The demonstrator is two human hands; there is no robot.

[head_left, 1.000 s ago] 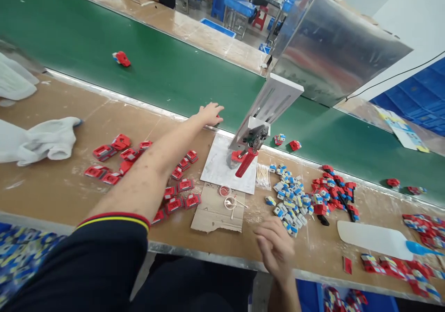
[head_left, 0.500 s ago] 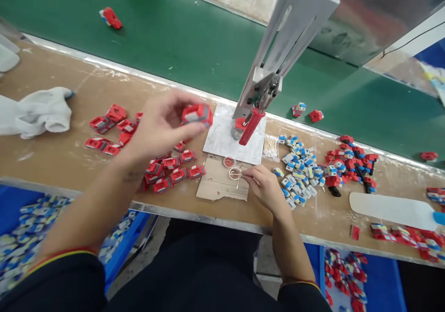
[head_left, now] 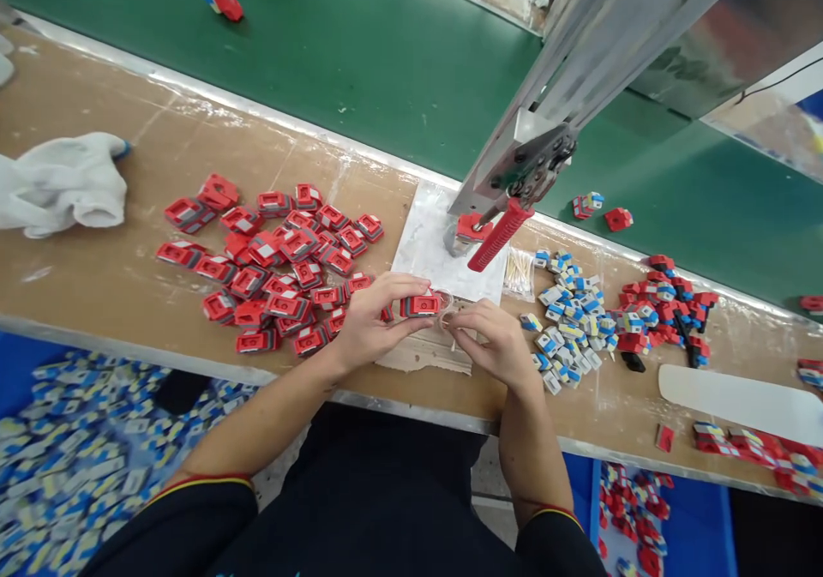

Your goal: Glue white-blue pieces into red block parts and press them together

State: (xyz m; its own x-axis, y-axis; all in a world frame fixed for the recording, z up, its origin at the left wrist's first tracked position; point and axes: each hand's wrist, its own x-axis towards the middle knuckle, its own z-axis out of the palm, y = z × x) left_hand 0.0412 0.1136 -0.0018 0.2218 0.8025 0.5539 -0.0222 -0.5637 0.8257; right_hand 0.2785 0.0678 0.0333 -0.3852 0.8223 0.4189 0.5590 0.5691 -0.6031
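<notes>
Lowered to the cardboard, left hand (head_left: 369, 324) pinches a blocky red plastic piece (head_left: 420, 305); right hand (head_left: 492, 341) fingertips pinched, contents unclear

The left hand (head_left: 369, 324) pinches a red part (head_left: 420, 305) between thumb and fingers. Just right of it, the right hand (head_left: 492, 344) works with pinched fingertips. A red pile (head_left: 276, 268) lies left of both.

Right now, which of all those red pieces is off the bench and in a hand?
The red piece pinched in the left hand, just in front of the cardboard. The others lie loose in the red pile on the bench; the right hand holds none.
</notes>
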